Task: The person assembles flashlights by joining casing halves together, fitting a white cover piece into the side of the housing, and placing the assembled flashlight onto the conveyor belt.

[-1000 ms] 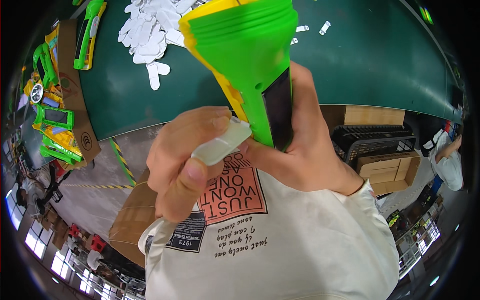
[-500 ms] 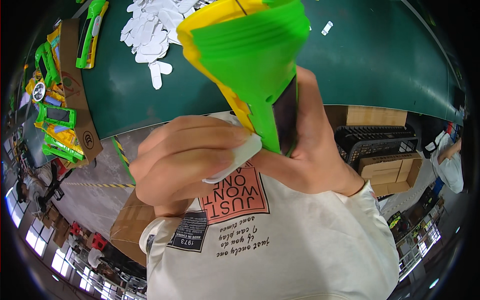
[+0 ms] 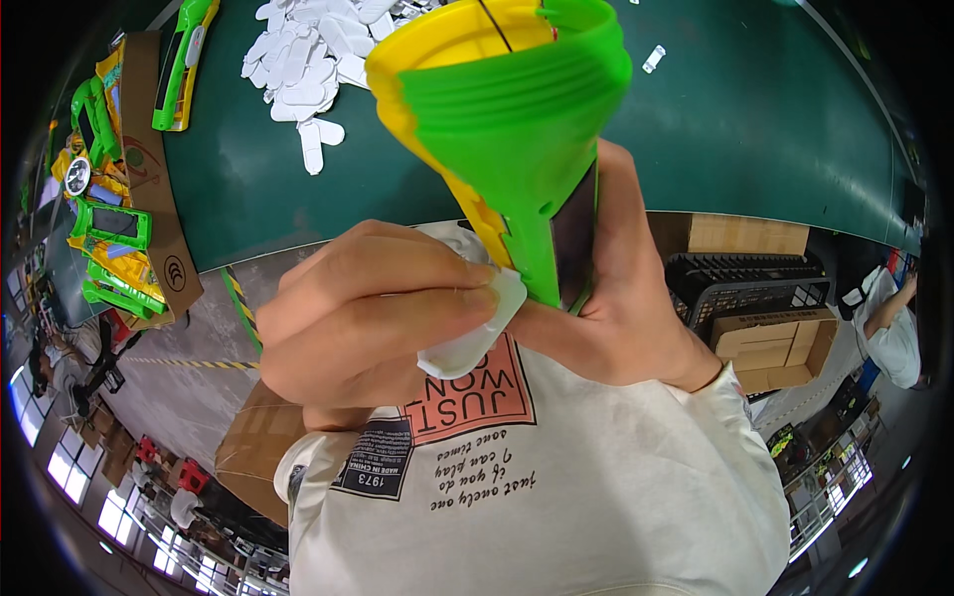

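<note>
A green and yellow flashlight housing (image 3: 507, 129) is held up in front of me, its wide threaded end upward and a dark wire showing in the open mouth. My right hand (image 3: 636, 298) is wrapped round its narrow lower part, beside a dark panel (image 3: 573, 238). Between the fingers and thumb of my left hand (image 3: 373, 308) is pinched a white plastic cover (image 3: 477, 333), rounded at its ends. Its upper end meets or overlaps the lower part of the housing; whether it is seated there I cannot tell.
A pile of white covers (image 3: 308, 70) lies on the green table (image 3: 755, 119). At the left are another flashlight (image 3: 184, 70) and a cardboard box (image 3: 159, 189) of flashlight parts. A black crate (image 3: 745, 283) and an open carton (image 3: 775, 348) stand right, near another person (image 3: 889, 328).
The housing has shifted slightly right and down. The white cover in my left hand has tilted, showing more of its face, and my left fingers have moved a little to the right.
</note>
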{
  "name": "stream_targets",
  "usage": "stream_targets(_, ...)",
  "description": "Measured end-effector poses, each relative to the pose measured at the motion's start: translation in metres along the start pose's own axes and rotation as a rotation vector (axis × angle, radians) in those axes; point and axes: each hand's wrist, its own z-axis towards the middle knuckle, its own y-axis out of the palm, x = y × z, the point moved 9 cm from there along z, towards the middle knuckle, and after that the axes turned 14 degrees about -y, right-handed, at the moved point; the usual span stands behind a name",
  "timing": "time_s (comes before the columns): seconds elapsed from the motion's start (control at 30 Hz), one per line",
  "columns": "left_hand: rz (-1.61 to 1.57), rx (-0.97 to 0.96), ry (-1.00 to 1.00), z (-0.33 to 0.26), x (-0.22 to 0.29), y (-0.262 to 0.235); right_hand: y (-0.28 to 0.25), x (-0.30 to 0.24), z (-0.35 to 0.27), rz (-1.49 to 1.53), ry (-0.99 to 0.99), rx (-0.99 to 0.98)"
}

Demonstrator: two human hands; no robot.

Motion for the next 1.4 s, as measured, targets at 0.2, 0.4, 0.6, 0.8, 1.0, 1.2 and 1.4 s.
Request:
stream_targets(0.2,-0.062,0.170,0.020,-0.007,-0.004,-0.006,0.001,0.004,0.000,0.047,0.044,0.010)
stream_targets(0.4,-0.074,0.253,-0.095,-0.005,-0.012,-0.009,0.002,0.005,0.000,0.102,0.056,0.024)
stream_targets(0.6,-0.055,0.227,-0.172,-0.004,-0.014,-0.008,0.002,0.008,0.001,0.139,0.091,0.035)
stream_targets(0.8,-0.153,0.264,-0.390,-0.002,-0.031,-0.008,0.002,0.012,0.001,0.115,0.094,0.033)
stream_targets(1.0,-0.261,0.234,0.043,-0.014,-0.018,-0.007,0.000,0.004,-0.002,0.041,0.028,0.075)
stream_targets(1.2,-0.292,0.243,0.094,-0.017,-0.012,-0.013,-0.003,0.000,-0.004,-0.086,-0.089,0.092)
stream_targets(1.4,-0.226,0.187,0.180,-0.016,-0.004,-0.012,-0.005,0.001,-0.004,-0.032,-0.061,0.121)
